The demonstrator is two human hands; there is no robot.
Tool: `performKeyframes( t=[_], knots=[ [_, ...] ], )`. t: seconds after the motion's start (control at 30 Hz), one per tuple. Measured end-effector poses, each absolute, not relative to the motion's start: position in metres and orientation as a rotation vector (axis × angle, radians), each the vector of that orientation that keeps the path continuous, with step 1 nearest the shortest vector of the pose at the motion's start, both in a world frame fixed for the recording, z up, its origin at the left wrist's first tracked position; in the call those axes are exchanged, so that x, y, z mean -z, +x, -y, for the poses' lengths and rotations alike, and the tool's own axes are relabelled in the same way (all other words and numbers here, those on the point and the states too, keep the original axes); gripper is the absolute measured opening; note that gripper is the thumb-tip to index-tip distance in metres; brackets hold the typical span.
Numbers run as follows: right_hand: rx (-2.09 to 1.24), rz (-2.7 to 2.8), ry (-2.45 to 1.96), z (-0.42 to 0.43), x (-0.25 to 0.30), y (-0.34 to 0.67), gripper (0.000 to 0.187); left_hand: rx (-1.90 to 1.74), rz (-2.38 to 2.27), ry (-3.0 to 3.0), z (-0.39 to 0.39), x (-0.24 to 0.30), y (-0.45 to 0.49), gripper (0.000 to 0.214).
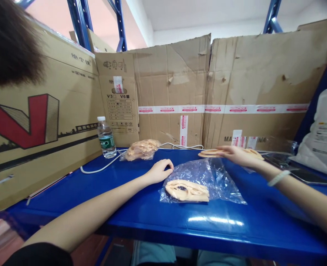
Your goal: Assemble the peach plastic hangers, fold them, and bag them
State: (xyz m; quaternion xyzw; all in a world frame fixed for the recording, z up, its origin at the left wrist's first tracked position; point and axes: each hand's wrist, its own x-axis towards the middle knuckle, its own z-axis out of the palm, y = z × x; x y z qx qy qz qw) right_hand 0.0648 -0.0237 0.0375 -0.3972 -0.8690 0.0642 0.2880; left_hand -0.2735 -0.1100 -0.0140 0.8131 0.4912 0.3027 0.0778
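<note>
On the blue table a clear plastic bag (201,170) lies flat, with several beige looped pieces (196,191) stacked inside its near left part. At the bag's upper left edge is my left hand (160,171), its fingers curled and its thumb and index tips meeting the film. Farther back, my right hand (235,155) reaches left with its fingertips closed on a flat beige oval piece (208,153) on the table. More beige pieces (254,153) show partly behind that hand. What these pieces are cannot be told.
A bagged beige bundle (142,149) and a water bottle (107,138) stand at the back left, beside a white cable (97,171). Cardboard sheets (171,81) wall the back. On the right are a dark phone-like slab (310,176) and a white plastic sack (323,136). Someone's hair (10,44) shows upper left.
</note>
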Motion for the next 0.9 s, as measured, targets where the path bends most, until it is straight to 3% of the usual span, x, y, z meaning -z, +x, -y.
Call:
performKeyframes(
  t=[0.17, 0.3, 0.43, 0.53, 0.77, 0.9],
  knots=[
    [0.049, 2.494, -1.023, 0.018, 0.002, 0.038, 0.040, -0.902, -1.450, 2.433, 0.110, 0.013, -0.274, 0.009],
    [0.216, 2.460, -1.076, 0.030, -0.011, 0.039, 0.034, -0.907, -1.443, 2.432, 0.110, 0.012, -0.275, 0.010],
    [0.047, 2.431, -0.951, 0.062, -0.053, 0.049, 0.029, -0.919, -1.444, 2.430, 0.111, 0.012, -0.274, 0.011],
    [-0.211, 2.693, -0.614, 0.093, -0.073, 0.049, 0.028, -0.921, -1.444, 2.433, 0.111, 0.012, -0.274, 0.012],
    [-0.420, 2.925, -0.337, 0.126, -0.056, 0.023, 0.057, -0.914, -1.438, 2.453, 0.110, 0.012, -0.274, 0.012],
    [-0.459, 2.918, -0.303, 0.123, -0.048, 0.017, 0.052, -0.922, -1.434, 2.459, 0.109, 0.014, -0.275, 0.011]
  ],
)
